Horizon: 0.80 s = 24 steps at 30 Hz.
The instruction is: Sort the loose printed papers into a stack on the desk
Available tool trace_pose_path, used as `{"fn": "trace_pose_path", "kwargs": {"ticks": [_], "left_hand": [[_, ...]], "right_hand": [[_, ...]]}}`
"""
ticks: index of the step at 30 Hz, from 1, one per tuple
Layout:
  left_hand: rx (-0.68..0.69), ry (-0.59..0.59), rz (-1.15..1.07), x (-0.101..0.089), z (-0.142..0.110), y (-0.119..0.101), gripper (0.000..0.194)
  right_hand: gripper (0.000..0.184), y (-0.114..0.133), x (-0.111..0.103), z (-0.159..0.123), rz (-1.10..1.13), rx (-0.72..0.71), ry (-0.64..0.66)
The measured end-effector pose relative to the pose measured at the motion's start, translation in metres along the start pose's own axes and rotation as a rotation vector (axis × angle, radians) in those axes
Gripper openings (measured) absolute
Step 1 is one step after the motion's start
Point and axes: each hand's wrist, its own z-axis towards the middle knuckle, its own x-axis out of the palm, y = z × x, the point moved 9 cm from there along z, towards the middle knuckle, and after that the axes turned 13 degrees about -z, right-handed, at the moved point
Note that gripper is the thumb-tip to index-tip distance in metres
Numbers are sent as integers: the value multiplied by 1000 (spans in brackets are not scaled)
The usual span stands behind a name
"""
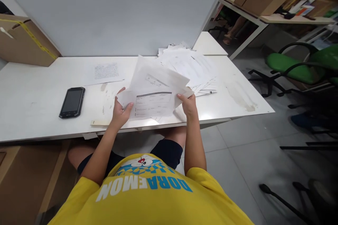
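Note:
Between my hands, above the white desk (39, 119), are a few loose paper sheets (153, 103); the front one carries a printed form with a dark header line. My left hand (121, 110) pinches their left edge, thumb in front. At the right edge my right hand (188, 102) grips them too, its thumb on the front. A second sheet sticks up at an angle behind the form. Just beyond lies a messy paper pile (190, 63), partly hidden by the held sheets. A written sheet (107, 72) lies flat on the desk to the left.
A black rugged phone (72, 102) lies left of my hands. A cardboard box (26, 42) stands at the far left, and a grey partition (126, 10) rises behind the desk. Green chairs (290, 65) and another table (264, 19) with boxes are at right.

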Motion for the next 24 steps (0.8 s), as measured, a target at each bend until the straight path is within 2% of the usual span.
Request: {"fn": "trace_pose_path", "kwargs": {"ticks": [3,7,10,14,17,19,22,24], "left_hand": [[-12,36,-9,11,-1,4,71],[35,35,-9,15,0,-2,71],[-1,66,-28,19,0,-1,74],[-18,30,-21,20,0,4,73],[66,30,-30,24,2,4,71],[152,47,-35,28,3,3,70],[257,60,-28,33,2,2,64],[278,50,-26,33,-1,6,60]], "right_hand": [[45,-4,-10,-5,-35,5,-76],[38,20,-29,4,-12,-110,-173],[35,37,-34,11,-37,-167,-159],[41,43,-30,11,-108,-212,-110],[65,38,-22,6,-138,-243,-72],[75,25,-14,3,-93,-183,-5],[69,3,2,-6,-19,-39,97],[62,-5,6,-11,8,-1,111]]}}
